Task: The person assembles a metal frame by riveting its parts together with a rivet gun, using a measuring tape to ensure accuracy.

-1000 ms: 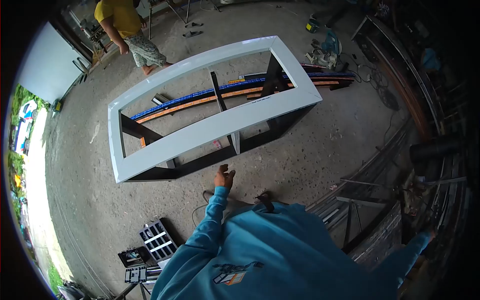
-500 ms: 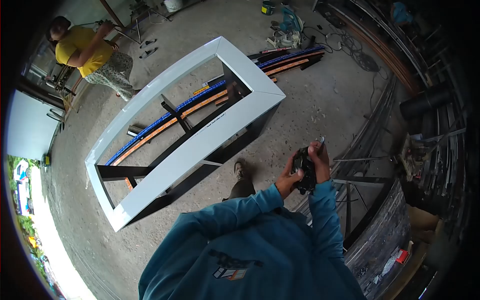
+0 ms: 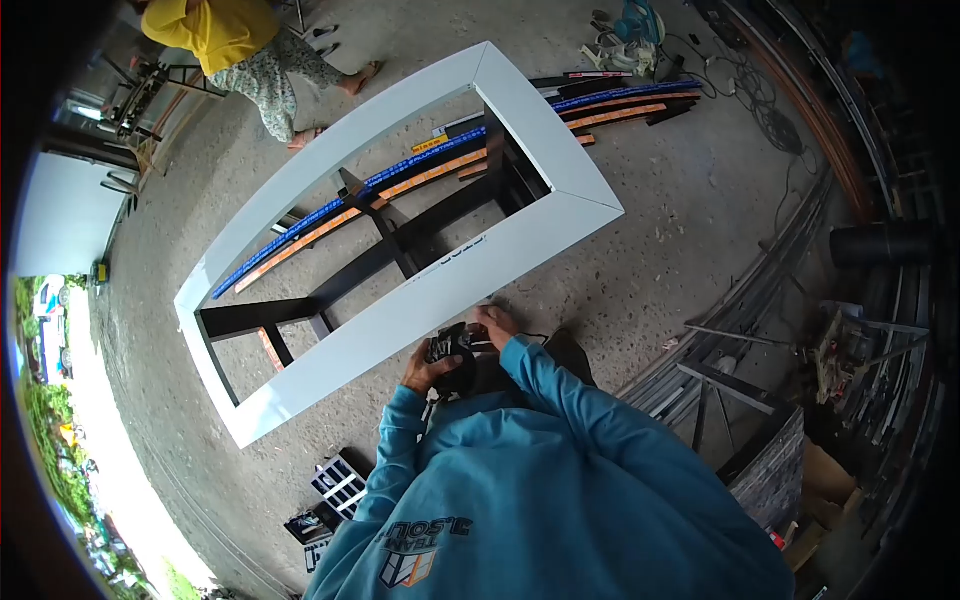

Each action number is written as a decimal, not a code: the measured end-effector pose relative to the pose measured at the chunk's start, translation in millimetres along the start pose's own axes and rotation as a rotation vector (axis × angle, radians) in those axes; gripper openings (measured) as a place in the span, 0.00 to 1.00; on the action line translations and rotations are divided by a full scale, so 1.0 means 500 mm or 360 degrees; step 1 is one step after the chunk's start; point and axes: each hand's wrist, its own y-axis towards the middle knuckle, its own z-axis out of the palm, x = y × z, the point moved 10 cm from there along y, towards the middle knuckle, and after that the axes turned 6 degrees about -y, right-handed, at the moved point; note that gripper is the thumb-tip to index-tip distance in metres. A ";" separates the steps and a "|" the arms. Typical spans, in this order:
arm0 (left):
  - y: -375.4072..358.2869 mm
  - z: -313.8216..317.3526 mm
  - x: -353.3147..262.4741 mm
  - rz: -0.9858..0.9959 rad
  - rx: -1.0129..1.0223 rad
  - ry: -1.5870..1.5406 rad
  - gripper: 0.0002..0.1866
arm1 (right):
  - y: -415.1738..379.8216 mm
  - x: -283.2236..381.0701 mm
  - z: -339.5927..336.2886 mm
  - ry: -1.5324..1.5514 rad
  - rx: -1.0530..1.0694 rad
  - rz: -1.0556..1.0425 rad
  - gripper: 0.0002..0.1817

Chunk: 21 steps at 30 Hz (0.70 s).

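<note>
My left hand (image 3: 430, 371) is wrapped around a lumpy black item (image 3: 455, 362), thumb across its top, close in front of my chest. Against the right end of that item, my right hand (image 3: 496, 326) has its fingers closed; what they grip I cannot tell. Just beyond both hands runs the near white rail of a large frame (image 3: 400, 305). White faces and dark inner sides make up this frame, which has a curved far rail and dark crossbars.
Long strips in blue wrapping (image 3: 430, 150) and orange-edged strips lie on the floor beyond the frame. A person in a yellow top (image 3: 215, 35) stands at far left. Metal bars (image 3: 730, 270) and a worktable (image 3: 760, 450) are on my right; an open case (image 3: 335, 490) sits lower left.
My body and view have turned; both hands, with the black item, have moved left, close to the frame's near rail. The person in yellow has shifted, and the open case has come into view.
</note>
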 end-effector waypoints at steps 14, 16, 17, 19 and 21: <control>0.002 0.084 -0.142 0.0247 -0.0083 0.0217 0.45 | 0.034 0.048 -0.017 0.0255 0.0625 0.0138 0.10; 0.004 0.055 -0.118 0.0151 -0.0205 0.0395 0.45 | 0.026 0.033 0.004 0.0573 0.0650 0.0331 0.10; 0.008 0.040 -0.109 0.0124 -0.0260 0.0513 0.45 | 0.031 0.029 0.001 0.0523 0.0601 0.0352 0.10; -0.013 0.025 -0.120 0.0137 -0.0507 0.0932 0.45 | 0.047 0.035 -0.007 0.0334 0.0579 0.0289 0.10; -0.037 0.042 -0.137 0.0141 -0.0611 0.1175 0.45 | 0.050 0.052 -0.037 0.0136 0.0353 0.0176 0.10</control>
